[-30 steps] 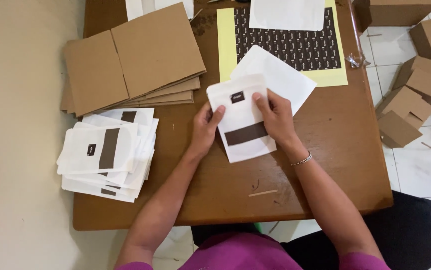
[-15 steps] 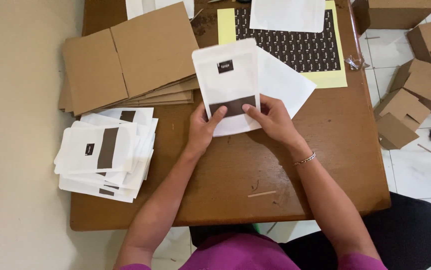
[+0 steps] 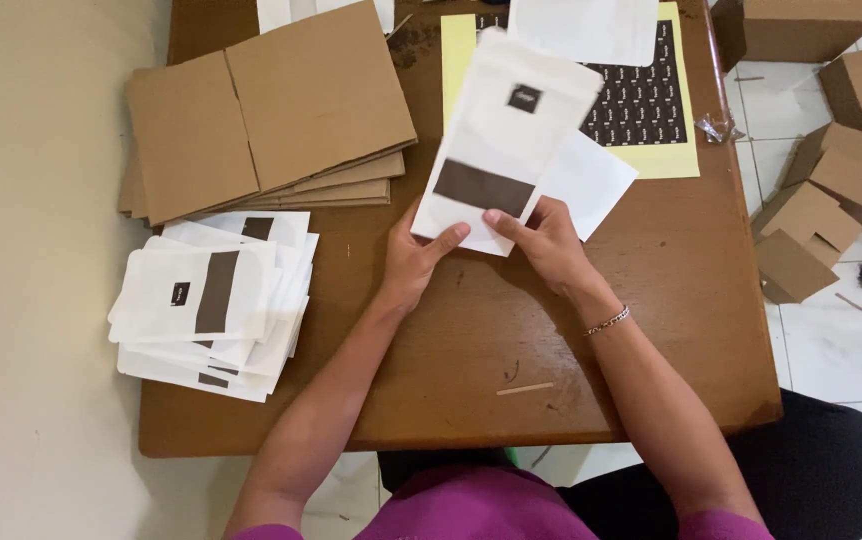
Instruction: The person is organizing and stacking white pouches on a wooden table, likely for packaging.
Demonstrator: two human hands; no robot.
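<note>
**Above the table's middle, a pouch held by its bottom edge**

Between my two hands, just above frame centre, I hold a white pouch by its lower edge. My left hand pinches the bottom left corner, thumb on the front; my right hand pinches the bottom right, thumb just under the dark band. Both are closed on it. Its long axis runs from my hands up and to the right, so its top, blurred, points toward the upper right of the frame, lying over a yellow sheet with a dark patterned panel. A plain white pouch lies flat beneath it.

My table is brown wood. Flat cardboard is stacked at upper left, and a pile of pouches sits at left. Folded boxes litter the white tile floor at right; a cream wall fills the left edge.
</note>
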